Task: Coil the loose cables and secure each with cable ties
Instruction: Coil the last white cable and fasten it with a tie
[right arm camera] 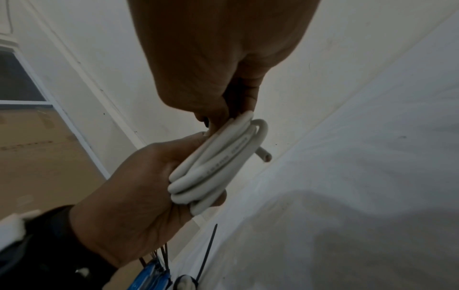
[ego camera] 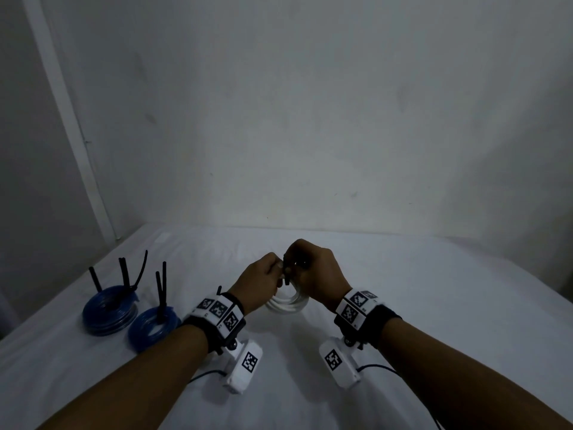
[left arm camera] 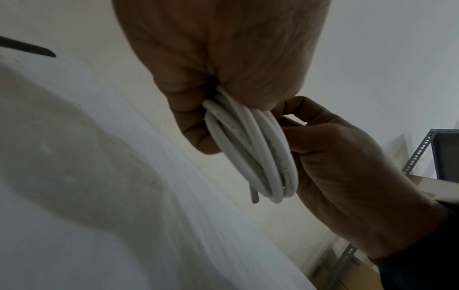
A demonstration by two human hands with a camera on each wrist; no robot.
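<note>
White cable coil [ego camera: 288, 301] held above tabletop [ego camera: 403, 305] at centre, 12 o'clock from me. My left hand [ego camera: 260, 282] grips the loops; right hand [ego camera: 313, 271] pinches a black cable tie [ego camera: 286, 274]. Tying step; next, likely thread and cinch. Two tied blue coils [ego camera: 110, 310] at 10 o'clock.

Both hands [ego camera: 288, 274] curled, fingertips together

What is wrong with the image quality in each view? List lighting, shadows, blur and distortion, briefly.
Head view: dim, with dark corners and wide-angle bending of the wall edges; the two blue coils read clearly. Left wrist view: the left hand is large and soft, the white cable coil sharper, and a broad shadow lies on the white table cover. Right wrist view: the right hand is dark and underexposed.
</note>
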